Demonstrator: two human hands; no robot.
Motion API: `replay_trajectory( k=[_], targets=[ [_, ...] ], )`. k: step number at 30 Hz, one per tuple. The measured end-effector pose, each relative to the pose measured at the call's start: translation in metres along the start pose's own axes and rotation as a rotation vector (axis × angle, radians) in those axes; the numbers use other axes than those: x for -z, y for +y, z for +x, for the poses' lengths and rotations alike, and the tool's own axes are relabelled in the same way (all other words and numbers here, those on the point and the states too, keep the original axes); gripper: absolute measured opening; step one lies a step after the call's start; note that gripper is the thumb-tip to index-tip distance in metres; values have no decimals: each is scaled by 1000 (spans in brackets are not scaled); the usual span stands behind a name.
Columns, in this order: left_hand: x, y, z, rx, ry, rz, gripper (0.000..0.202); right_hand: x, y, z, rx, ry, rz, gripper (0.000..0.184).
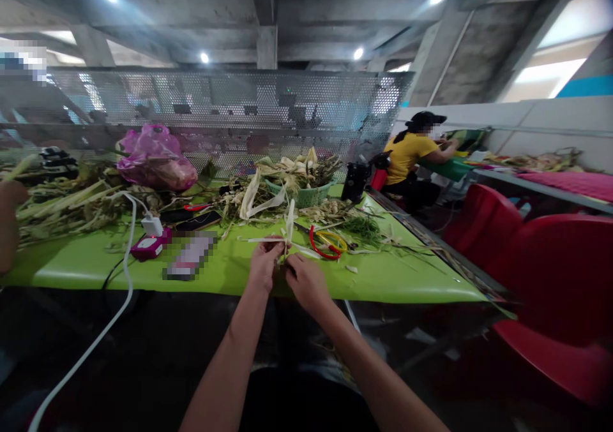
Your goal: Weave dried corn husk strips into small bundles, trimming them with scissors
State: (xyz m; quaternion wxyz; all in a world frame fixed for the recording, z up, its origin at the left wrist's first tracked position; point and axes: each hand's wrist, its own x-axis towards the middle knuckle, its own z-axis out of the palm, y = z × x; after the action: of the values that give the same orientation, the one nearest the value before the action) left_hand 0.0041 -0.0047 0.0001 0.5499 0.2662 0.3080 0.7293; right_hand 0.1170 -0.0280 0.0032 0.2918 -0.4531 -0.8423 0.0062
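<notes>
My left hand (265, 263) and my right hand (305, 277) meet just above the near edge of the green table (393, 272). Both are closed in a pinch on pale dried leaf strips (288, 228) that stand up between the fingers. One strip rises towards the leaf pile, another lies flat to the left. Red and yellow rings (328, 242) lie just beyond my right hand.
A teal basket (306, 196) of husks, a pink plastic bag (153, 157), a white charger and cable (152, 226), and piled stalks (62, 202) fill the table's far side. A metal mesh screen (230, 106) stands behind. A person in yellow (412, 157) sits far right; red chairs (550, 279) stand nearby.
</notes>
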Motion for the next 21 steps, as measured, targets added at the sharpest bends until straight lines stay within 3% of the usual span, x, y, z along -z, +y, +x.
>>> replay_trajectory(
  k=[6, 10, 12, 16, 21],
  targets=[
    [0, -2, 1, -18, 28, 13, 30, -1, 2, -3, 9, -45, 12, 8],
    [1, -1, 1, -12, 20, 36, 34, -2, 4, -6, 13, -44, 157, 9],
    [1, -1, 0, 3, -1, 61, 35, 1, 6, -5, 10, 22, 294, 10],
    [1, 0, -3, 13, -58, 121, 32, 7, 15, 2, -148, 322, 549, 14],
    [-2, 1, -7, 76, -78, 155, 32, 1, 30, 14, -231, 253, 733, 19]
  ],
)
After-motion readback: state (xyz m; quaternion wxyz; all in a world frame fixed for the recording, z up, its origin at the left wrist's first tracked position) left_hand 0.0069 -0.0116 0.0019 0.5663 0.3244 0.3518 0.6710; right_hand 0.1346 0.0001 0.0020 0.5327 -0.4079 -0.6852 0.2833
